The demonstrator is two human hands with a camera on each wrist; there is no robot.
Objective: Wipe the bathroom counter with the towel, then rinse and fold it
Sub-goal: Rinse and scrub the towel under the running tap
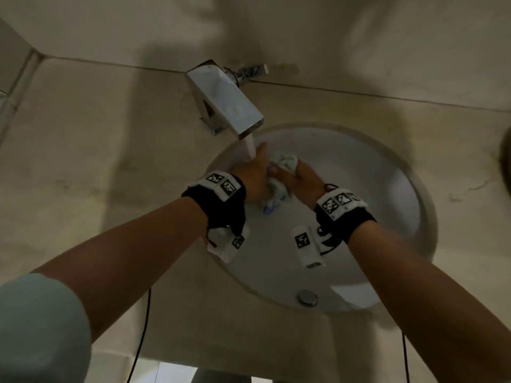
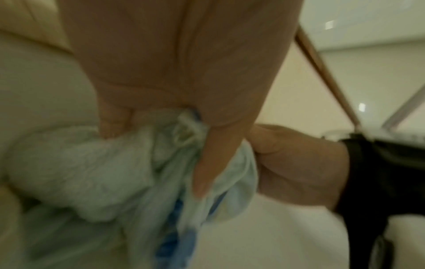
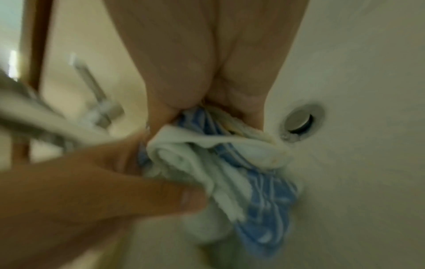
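Now rinsing: both hands bunch the white towel with blue stripes (image 1: 279, 175) under the running square chrome tap (image 1: 226, 100).

Left hand (image 1: 255, 172) and right hand (image 1: 300, 179) each curl tightly round the wet cloth, held over the round white basin (image 1: 387, 189). Wiping looks finished; next comes wringing it out, shutting the water off, then spreading it flat to fold.

a: head view's dim, with big soft shadows on the counter (image 1: 83, 167) and glare along the chrome faucet (image 1: 224, 100). edges bend and smear.
b: both wrist views are motion-blurred; the towel (image 3: 207, 163) looks soft and the background washed out.
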